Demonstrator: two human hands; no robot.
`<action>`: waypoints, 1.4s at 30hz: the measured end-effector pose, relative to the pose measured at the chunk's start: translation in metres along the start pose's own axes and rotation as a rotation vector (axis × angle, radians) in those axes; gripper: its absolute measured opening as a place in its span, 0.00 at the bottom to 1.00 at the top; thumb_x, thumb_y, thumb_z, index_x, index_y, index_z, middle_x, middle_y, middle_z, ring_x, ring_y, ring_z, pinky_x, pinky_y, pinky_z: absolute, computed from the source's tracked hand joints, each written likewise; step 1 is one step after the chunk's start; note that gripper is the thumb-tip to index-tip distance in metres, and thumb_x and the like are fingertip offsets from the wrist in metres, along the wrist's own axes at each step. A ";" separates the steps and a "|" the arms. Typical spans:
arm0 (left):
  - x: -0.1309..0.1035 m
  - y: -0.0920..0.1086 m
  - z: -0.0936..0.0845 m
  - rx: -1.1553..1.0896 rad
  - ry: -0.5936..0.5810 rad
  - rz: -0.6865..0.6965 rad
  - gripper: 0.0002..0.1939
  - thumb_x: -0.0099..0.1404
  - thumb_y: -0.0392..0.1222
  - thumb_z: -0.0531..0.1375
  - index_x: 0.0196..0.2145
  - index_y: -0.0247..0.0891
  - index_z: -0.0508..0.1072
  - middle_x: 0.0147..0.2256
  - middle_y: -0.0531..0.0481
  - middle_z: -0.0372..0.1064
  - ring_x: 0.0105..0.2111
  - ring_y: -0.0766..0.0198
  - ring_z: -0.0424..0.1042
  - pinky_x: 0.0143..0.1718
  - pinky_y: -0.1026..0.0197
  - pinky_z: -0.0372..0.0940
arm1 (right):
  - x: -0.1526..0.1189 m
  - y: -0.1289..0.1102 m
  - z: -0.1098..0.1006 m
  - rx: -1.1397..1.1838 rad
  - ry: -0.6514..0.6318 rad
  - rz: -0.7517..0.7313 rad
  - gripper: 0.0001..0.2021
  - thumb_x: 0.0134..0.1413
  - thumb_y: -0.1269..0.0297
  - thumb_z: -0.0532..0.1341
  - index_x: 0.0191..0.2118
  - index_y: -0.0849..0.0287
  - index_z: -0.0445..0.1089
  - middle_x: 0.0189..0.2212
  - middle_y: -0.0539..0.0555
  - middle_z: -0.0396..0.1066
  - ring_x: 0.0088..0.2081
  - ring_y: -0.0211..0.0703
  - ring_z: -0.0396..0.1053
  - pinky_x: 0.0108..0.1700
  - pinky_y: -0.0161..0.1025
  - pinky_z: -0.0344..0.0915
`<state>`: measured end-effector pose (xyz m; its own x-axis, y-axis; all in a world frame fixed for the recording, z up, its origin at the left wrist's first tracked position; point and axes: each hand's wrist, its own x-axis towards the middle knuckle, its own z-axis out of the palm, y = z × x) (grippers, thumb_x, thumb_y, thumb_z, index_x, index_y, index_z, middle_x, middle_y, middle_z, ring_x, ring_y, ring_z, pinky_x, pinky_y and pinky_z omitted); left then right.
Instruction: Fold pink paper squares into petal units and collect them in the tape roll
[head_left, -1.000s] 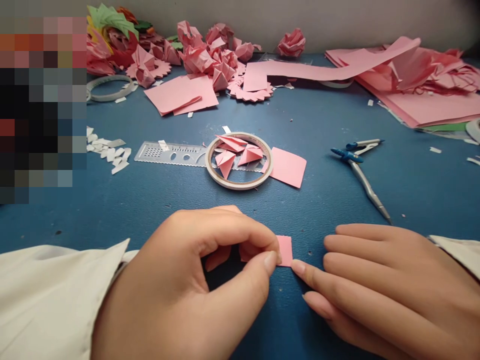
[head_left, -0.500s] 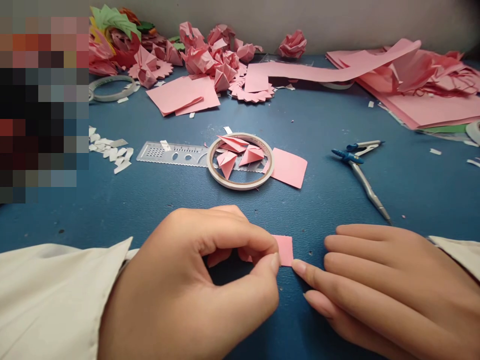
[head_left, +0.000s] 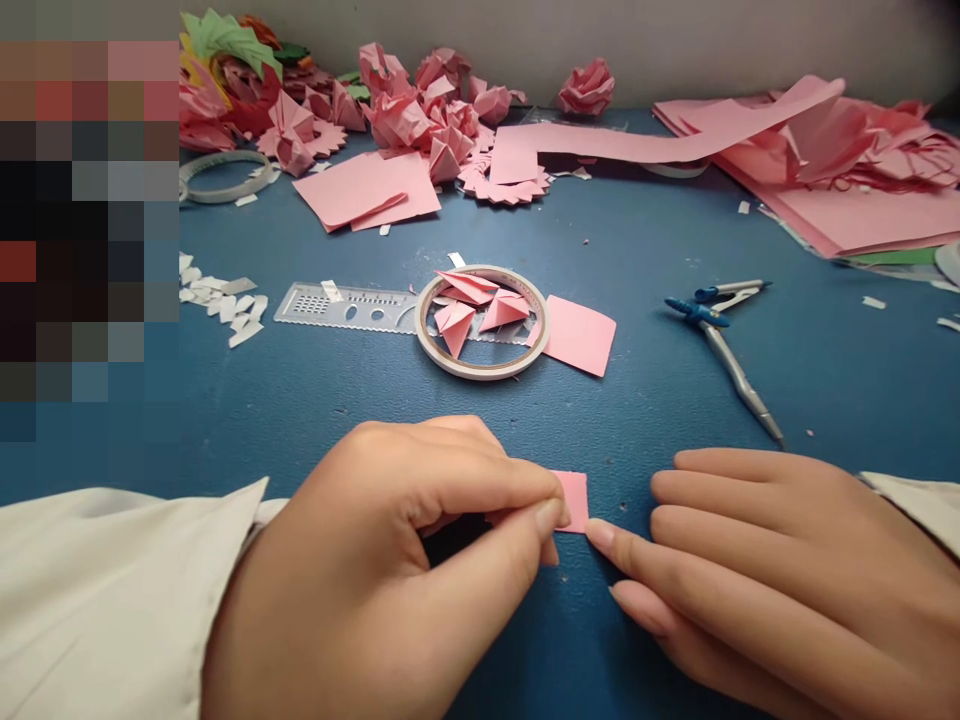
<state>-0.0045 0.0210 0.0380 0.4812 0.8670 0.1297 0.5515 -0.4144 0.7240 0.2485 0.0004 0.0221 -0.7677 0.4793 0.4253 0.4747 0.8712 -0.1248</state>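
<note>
A small pink paper piece (head_left: pixel 574 502) lies on the blue table, its left part hidden under my left hand (head_left: pixel 405 550). The thumb and index finger of that hand are pinched together over the paper. With its index fingertip, my right hand (head_left: pixel 765 560) touches the lower right corner of the piece; its other fingers are stretched out on the table. Just beyond, a tape roll (head_left: pixel 482 372) surrounds several folded pink pieces (head_left: pixel 504 309) and lies over a clear ruler (head_left: pixel 349 308). A pink paper rectangle (head_left: pixel 581 337) sits at the roll's right edge.
A blue and grey compass (head_left: pixel 739 380) lies beyond my right hand. White paper scraps (head_left: pixel 225 293) are at the left. Along the back are crumpled pink paper shapes (head_left: pixel 405 110), a long pink strip (head_left: pixel 630 146), pink sheets (head_left: pixel 870 215) and another tape roll (head_left: pixel 225 190).
My left thumb and index finger have moved slightly right and flattened over the paper, and the gap between them and the palm has narrowed. My right hand is almost unchanged.
</note>
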 end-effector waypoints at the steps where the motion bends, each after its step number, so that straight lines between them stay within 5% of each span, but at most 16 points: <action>1: 0.000 0.000 -0.003 -0.042 -0.019 0.006 0.13 0.77 0.41 0.68 0.32 0.44 0.85 0.27 0.54 0.80 0.30 0.61 0.83 0.31 0.68 0.75 | 0.000 0.000 0.000 0.003 -0.001 0.001 0.21 0.87 0.74 0.54 0.40 0.63 0.81 0.23 0.46 0.71 0.25 0.38 0.67 0.31 0.45 0.70; 7: -0.004 -0.006 -0.013 -0.265 -0.083 0.048 0.17 0.79 0.29 0.64 0.33 0.44 0.85 0.30 0.65 0.83 0.27 0.76 0.81 0.32 0.82 0.69 | 0.006 -0.001 0.002 0.019 0.052 -0.021 0.21 0.86 0.75 0.55 0.37 0.62 0.78 0.22 0.45 0.67 0.23 0.38 0.62 0.26 0.43 0.62; 11: -0.007 -0.006 -0.004 -0.105 -0.026 0.051 0.11 0.79 0.39 0.68 0.37 0.46 0.89 0.30 0.55 0.84 0.29 0.62 0.84 0.30 0.70 0.77 | 0.007 -0.003 0.002 0.030 0.109 0.008 0.15 0.85 0.76 0.58 0.43 0.65 0.79 0.23 0.45 0.70 0.23 0.36 0.66 0.29 0.43 0.69; 16: -0.010 -0.004 0.014 0.102 0.049 0.162 0.12 0.79 0.53 0.69 0.46 0.47 0.90 0.31 0.49 0.83 0.36 0.51 0.86 0.35 0.59 0.83 | -0.009 -0.007 0.002 0.015 0.098 0.171 0.11 0.82 0.78 0.59 0.53 0.55 0.75 0.33 0.48 0.80 0.30 0.41 0.77 0.35 0.42 0.73; 20: -0.015 -0.004 0.021 0.151 0.073 0.250 0.11 0.79 0.52 0.68 0.51 0.48 0.89 0.35 0.48 0.85 0.39 0.50 0.87 0.38 0.57 0.85 | -0.010 -0.008 0.004 0.044 0.213 0.264 0.11 0.82 0.76 0.61 0.56 0.53 0.76 0.42 0.49 0.86 0.36 0.38 0.84 0.42 0.33 0.81; 25: -0.022 -0.005 0.028 0.124 0.269 0.355 0.18 0.87 0.38 0.55 0.45 0.44 0.85 0.32 0.50 0.84 0.35 0.56 0.86 0.38 0.59 0.85 | 0.001 -0.006 -0.002 -0.023 0.351 0.251 0.10 0.78 0.79 0.67 0.50 0.54 0.79 0.38 0.45 0.86 0.35 0.33 0.84 0.48 0.24 0.79; 29: -0.023 -0.008 0.029 0.156 0.342 0.430 0.20 0.90 0.36 0.50 0.48 0.41 0.82 0.36 0.49 0.86 0.35 0.58 0.87 0.36 0.61 0.83 | -0.014 -0.002 -0.004 -0.100 0.229 0.269 0.11 0.80 0.76 0.64 0.57 0.53 0.77 0.44 0.49 0.87 0.44 0.37 0.88 0.55 0.29 0.81; 32: -0.022 -0.009 0.028 0.181 0.331 0.465 0.19 0.90 0.36 0.50 0.49 0.39 0.81 0.40 0.47 0.88 0.36 0.58 0.88 0.34 0.62 0.82 | -0.027 -0.001 0.002 -0.104 0.094 0.233 0.11 0.81 0.66 0.66 0.62 0.52 0.77 0.47 0.51 0.86 0.39 0.41 0.86 0.54 0.34 0.83; 37: -0.020 -0.005 0.035 0.230 0.339 0.475 0.22 0.90 0.33 0.48 0.53 0.33 0.84 0.37 0.47 0.87 0.33 0.58 0.86 0.37 0.60 0.86 | -0.031 -0.009 0.010 -0.074 0.206 0.380 0.14 0.82 0.69 0.63 0.63 0.46 0.78 0.46 0.48 0.85 0.38 0.43 0.85 0.51 0.40 0.82; 40: -0.019 0.000 0.038 0.377 0.415 0.500 0.24 0.90 0.31 0.48 0.53 0.30 0.85 0.36 0.47 0.87 0.31 0.58 0.85 0.35 0.60 0.87 | -0.032 -0.012 0.006 -0.076 0.162 0.332 0.15 0.82 0.67 0.64 0.66 0.47 0.77 0.47 0.50 0.84 0.37 0.44 0.83 0.51 0.42 0.83; 42: -0.020 0.002 0.034 0.433 0.364 0.514 0.22 0.88 0.28 0.50 0.52 0.28 0.86 0.35 0.45 0.87 0.34 0.57 0.88 0.38 0.61 0.88 | -0.033 -0.012 0.002 -0.078 0.128 0.311 0.16 0.82 0.65 0.65 0.68 0.47 0.75 0.48 0.50 0.83 0.37 0.45 0.82 0.52 0.43 0.83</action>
<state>0.0098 -0.0060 0.0137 0.5356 0.5413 0.6481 0.5735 -0.7966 0.1914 0.2676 -0.0255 0.0072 -0.5236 0.6990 0.4870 0.7125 0.6727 -0.1995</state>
